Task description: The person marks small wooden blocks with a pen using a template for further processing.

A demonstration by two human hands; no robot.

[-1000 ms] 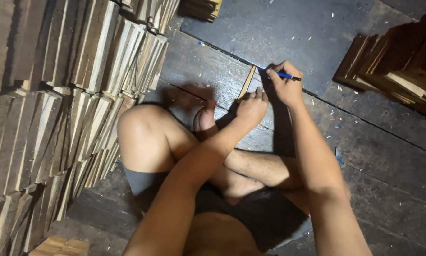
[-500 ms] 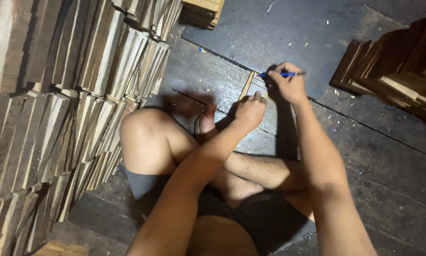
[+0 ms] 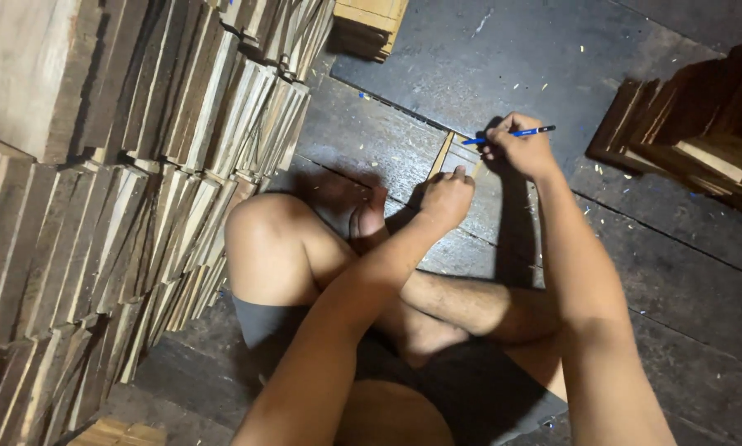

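Two hands busy on floor: left hand pressed flat on small wood piece, right hand at 1 o'clock pinching blue pencil, tip at piece's far edge. Likely slip if pressure eases, skewing mark.

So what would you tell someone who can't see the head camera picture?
A person sits cross-legged on a dark wooden floor, right hand holding a blue pencil over a thin wood strip that the left hand steadies. Stacked wooden boards stand alongside.
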